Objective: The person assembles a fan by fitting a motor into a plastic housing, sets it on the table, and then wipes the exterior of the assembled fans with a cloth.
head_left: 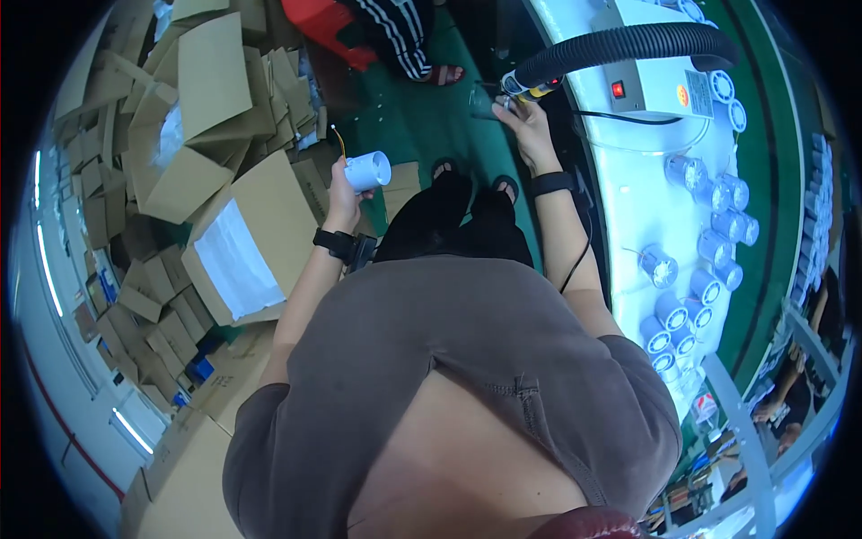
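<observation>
On the left, in front of the open carton, my left hand [342, 199] is closed around a short white cylindrical housing [368, 171]. The housing lies on its side, its round end turned to the right, and a thin wire [338, 142] sticks up beside it. At the table's left edge, my right hand [531, 131] is closed, fingertips by the nozzle [514, 85] of a black corrugated hose [620, 49]. A faint see-through piece [483, 101] shows at those fingertips; its exact shape is hard to make out.
The hose arches over a white box unit [655, 67] with a red switch on the white table [620, 225]. Several white cylinders [705, 287] stand or lie there. Open cartons [256, 225] and flattened cardboard [153, 314] fill the left. Another person's leg [400, 36] shows ahead.
</observation>
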Action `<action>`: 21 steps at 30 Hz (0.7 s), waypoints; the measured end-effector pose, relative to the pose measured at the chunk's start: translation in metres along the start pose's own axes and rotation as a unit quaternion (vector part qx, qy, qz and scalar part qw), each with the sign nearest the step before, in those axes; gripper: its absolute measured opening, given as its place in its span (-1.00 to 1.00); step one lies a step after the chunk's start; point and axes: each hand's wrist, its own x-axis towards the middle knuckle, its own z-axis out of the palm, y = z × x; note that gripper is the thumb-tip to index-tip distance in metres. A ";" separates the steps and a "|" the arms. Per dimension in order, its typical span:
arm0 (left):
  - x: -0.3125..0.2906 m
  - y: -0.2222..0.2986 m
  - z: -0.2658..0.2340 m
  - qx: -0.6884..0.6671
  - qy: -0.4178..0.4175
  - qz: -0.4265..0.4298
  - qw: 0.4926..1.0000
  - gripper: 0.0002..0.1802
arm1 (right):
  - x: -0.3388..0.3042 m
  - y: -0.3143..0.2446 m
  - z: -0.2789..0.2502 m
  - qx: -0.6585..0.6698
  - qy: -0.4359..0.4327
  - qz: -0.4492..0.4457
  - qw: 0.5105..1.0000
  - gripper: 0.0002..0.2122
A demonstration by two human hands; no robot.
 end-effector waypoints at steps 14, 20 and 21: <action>-0.028 0.013 0.058 0.211 -0.071 0.029 0.975 -0.55 | -0.058 0.007 -0.019 0.532 -0.171 0.218 0.800 -0.65; -0.049 0.016 0.090 0.446 -0.080 0.303 0.838 -0.47 | -0.103 -0.094 -0.019 0.013 -0.079 -0.024 0.996 -0.60; -0.054 0.016 0.096 0.457 -0.075 0.337 0.820 -0.48 | -0.111 -0.106 -0.019 -0.107 -0.072 -0.088 0.988 -0.58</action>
